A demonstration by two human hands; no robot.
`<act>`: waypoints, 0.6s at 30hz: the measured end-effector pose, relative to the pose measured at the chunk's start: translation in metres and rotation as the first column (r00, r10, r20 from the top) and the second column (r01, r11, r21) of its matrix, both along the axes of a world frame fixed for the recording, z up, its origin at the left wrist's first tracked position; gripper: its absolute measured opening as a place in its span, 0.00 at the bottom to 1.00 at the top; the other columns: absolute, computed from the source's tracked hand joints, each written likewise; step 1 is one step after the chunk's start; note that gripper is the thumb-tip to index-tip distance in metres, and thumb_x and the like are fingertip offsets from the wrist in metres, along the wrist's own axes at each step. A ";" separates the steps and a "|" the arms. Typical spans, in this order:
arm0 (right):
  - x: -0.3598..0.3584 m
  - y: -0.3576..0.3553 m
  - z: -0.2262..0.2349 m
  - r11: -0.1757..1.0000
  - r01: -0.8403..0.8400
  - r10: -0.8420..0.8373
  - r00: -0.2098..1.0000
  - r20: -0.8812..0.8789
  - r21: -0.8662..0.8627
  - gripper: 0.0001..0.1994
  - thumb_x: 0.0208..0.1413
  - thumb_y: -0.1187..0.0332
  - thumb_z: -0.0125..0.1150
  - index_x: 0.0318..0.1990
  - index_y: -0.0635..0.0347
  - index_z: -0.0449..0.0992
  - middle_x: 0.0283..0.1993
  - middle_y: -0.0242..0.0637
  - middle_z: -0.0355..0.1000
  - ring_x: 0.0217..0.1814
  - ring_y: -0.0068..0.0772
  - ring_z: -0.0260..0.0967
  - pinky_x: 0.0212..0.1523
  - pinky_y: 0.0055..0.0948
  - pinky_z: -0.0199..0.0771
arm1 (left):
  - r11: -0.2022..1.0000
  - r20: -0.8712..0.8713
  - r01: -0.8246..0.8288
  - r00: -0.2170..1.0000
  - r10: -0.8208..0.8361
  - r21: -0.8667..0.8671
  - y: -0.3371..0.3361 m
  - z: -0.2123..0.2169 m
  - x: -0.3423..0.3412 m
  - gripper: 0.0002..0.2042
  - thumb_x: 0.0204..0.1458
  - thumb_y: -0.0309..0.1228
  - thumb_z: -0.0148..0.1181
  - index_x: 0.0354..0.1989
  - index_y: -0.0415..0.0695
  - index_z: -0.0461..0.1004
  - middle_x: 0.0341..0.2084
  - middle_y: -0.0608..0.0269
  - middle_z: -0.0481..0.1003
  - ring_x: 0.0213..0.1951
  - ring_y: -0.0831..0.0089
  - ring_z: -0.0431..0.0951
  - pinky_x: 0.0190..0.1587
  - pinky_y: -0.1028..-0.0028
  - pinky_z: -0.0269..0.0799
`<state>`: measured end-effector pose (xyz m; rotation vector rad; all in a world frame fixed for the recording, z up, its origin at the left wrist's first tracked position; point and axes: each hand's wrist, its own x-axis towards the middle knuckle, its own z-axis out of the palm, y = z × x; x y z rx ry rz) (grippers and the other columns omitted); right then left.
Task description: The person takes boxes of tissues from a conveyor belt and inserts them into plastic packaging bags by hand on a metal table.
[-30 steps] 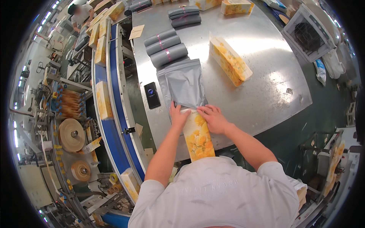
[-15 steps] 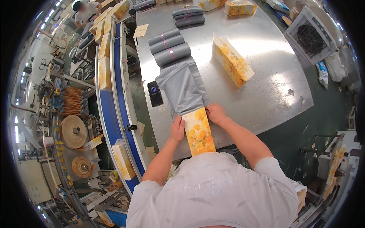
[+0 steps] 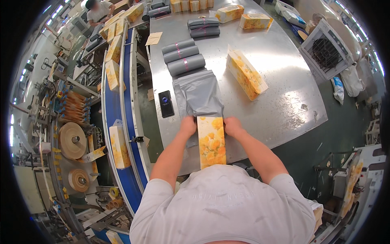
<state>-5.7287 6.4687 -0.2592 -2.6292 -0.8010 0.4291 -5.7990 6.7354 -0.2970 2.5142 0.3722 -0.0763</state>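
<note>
Yellow flower-printed long cardboard box lay at the near table edge, far end at grey plastic mailer bag mouth (slippery film). Left hand and right hand fingers pinched its far corners; probably light, stiff.

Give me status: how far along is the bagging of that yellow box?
Early. Done: grey bag lies flat on the steel table. In hand: left hand and right hand hold the yellow box at its mouth, mostly outside. Left: second box, unbagged.
</note>
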 end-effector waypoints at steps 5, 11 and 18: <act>-0.068 -0.041 0.002 0.923 -0.302 0.238 0.935 -0.264 -0.237 0.10 0.54 0.62 0.60 0.33 0.58 0.83 0.35 0.50 0.80 0.38 0.58 0.77 0.40 0.50 0.78 | 0.917 -0.360 0.389 0.846 -0.393 -0.085 -0.021 0.006 -0.125 0.12 0.54 0.35 0.57 0.35 0.40 0.82 0.32 0.41 0.80 0.36 0.42 0.81 0.42 0.49 0.76; -0.095 -0.063 -0.004 0.979 0.065 0.031 0.889 -0.456 0.195 0.09 0.52 0.64 0.59 0.32 0.56 0.83 0.34 0.45 0.80 0.37 0.53 0.78 0.39 0.47 0.79 | 0.870 -0.245 -0.168 0.968 0.056 -0.463 -0.024 0.038 -0.160 0.09 0.53 0.32 0.62 0.35 0.38 0.80 0.25 0.47 0.80 0.29 0.55 0.81 0.34 0.60 0.75; -0.093 0.000 0.085 0.786 -0.518 0.405 0.843 -0.354 -0.336 0.09 0.53 0.64 0.60 0.33 0.59 0.82 0.39 0.46 0.81 0.44 0.53 0.79 0.45 0.49 0.79 | 0.942 -0.091 -0.075 0.995 0.048 -0.327 -0.020 0.034 -0.157 0.10 0.54 0.34 0.65 0.33 0.38 0.79 0.24 0.47 0.78 0.28 0.53 0.79 0.33 0.59 0.73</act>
